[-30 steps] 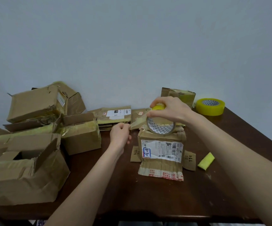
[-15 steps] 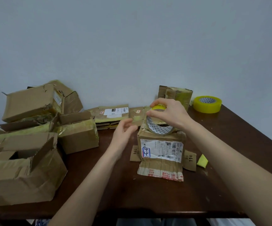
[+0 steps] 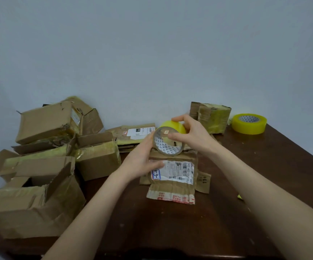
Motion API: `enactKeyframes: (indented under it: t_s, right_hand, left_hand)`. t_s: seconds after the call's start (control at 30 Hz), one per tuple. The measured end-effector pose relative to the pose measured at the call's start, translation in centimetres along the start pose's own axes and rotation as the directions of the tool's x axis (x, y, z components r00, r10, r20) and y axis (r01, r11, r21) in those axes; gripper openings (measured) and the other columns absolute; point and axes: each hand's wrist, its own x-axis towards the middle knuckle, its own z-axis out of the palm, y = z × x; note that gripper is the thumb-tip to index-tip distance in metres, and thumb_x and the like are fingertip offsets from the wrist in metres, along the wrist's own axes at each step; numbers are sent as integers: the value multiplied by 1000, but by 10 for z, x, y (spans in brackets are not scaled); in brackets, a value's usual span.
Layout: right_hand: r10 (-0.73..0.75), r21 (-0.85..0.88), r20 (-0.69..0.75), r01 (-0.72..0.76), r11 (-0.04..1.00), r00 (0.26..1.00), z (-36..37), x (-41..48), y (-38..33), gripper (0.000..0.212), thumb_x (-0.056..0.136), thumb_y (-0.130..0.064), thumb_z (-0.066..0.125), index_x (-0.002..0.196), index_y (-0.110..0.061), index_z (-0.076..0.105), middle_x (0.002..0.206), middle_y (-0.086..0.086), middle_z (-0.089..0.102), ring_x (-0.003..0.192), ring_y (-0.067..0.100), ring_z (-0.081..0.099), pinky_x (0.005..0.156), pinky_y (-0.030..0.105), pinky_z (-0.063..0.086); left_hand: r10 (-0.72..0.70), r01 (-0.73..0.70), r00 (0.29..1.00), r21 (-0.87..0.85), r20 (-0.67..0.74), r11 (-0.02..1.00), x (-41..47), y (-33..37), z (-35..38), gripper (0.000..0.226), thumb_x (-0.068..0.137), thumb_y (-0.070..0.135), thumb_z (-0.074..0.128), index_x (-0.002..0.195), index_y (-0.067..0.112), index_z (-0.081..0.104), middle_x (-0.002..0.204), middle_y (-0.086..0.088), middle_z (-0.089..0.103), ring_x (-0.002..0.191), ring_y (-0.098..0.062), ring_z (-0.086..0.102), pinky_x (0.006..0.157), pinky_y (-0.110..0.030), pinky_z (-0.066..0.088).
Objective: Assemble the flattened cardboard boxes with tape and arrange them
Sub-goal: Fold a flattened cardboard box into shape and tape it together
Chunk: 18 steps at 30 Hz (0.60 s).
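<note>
The right hand [image 3: 191, 136] fingers [image 3: 181, 120] wrap the tape roll [image 3: 164, 146].

Bare table [image 3: 264, 175] is showing at the right of the frame, between the small box [image 3: 172, 175] in the centre and the spare tape roll [image 3: 249, 123] at the upper right, and again at the lower centre. A pile of boxes [image 3: 45, 166] is crowding the left. Flattened boxes [image 3: 133, 134] and a taped box [image 3: 214, 117] are lining the back. The right hand [image 3: 193, 136], gripping a tape roll [image 3: 172, 125], and the left hand [image 3: 142, 159] are blocking the centre.
</note>
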Motion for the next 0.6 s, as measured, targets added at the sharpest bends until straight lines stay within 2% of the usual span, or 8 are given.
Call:
enactKeyframes:
  t_s: [0.07, 0.13, 0.27, 0.37, 0.43, 0.53, 0.6]
  right_hand:
    - [-17, 24, 15, 16, 1000, 1000, 6, 3, 2, 46, 75, -32, 80, 114, -32, 55, 105, -4, 63, 96, 19, 63, 87, 36, 52]
    - [-32, 3, 22, 32, 999, 999, 7, 5, 2, 46, 75, -33, 80, 114, -32, 56, 103, -5, 64, 94, 16, 62, 86, 34, 50]
    - [-69, -135, 28, 72, 988, 997, 0, 8, -10, 44, 77, -32, 79, 118, -27, 64, 106, -10, 63, 97, 8, 58, 81, 21, 44]
    - [-85, -234, 37, 91, 968, 996, -11, 7, -20, 33, 76, -39, 78, 107, -29, 70, 100, -14, 64, 93, 4, 57, 73, 12, 41]
    - [-62, -311, 26, 67, 948, 998, -20, 4, -24, 34, 74, -47, 77, 102, -29, 72, 93, -15, 64, 89, 4, 56, 77, 20, 44]
    - [-16, -406, 54, 37, 913, 998, -35, 3, -31, 33, 72, -53, 75, 96, -31, 72, 73, -22, 53, 76, 5, 51, 74, 27, 41]
    - [19, -475, 91, 26, 880, 996, -42, 2, -34, 27, 70, -54, 74, 89, -35, 73, 75, -19, 56, 81, 10, 55, 71, 29, 45]
  left_hand:
    - [-45, 44, 997, -9, -62, 999, -5, 1, 7, 72, 80, 32, 73, 142, 27, 37, 138, 8, 51, 124, -12, 49, 97, -32, 44]
    - [-56, 58, 994, 15, -98, 998, -8, -1, 13, 65, 83, 31, 70, 140, 27, 41, 132, 7, 56, 118, -15, 54, 92, -33, 46]
    - [-34, 40, 997, 91, -68, 995, -7, -4, 15, 65, 86, 35, 65, 143, 32, 35, 138, 11, 49, 119, -15, 52, 93, -40, 47]
    - [-43, 49, 998, 160, -38, 986, -8, -3, 15, 67, 88, 39, 60, 147, 29, 30, 149, 10, 38, 135, -13, 37, 104, -42, 41]
    - [-59, 65, 998, 218, -32, 974, -9, 0, 14, 68, 91, 37, 59, 150, 25, 26, 154, 9, 29, 142, -12, 26, 111, -38, 32]
    - [-55, 61, 998, 277, -30, 959, -11, 8, 12, 67, 93, 35, 57, 150, 24, 23, 157, 8, 23, 144, -10, 19, 113, -31, 25]
    - [-51, 55, 998, 280, -24, 958, -12, 12, 13, 67, 94, 35, 56, 151, 24, 22, 157, 8, 22, 144, -10, 19, 112, -30, 24]
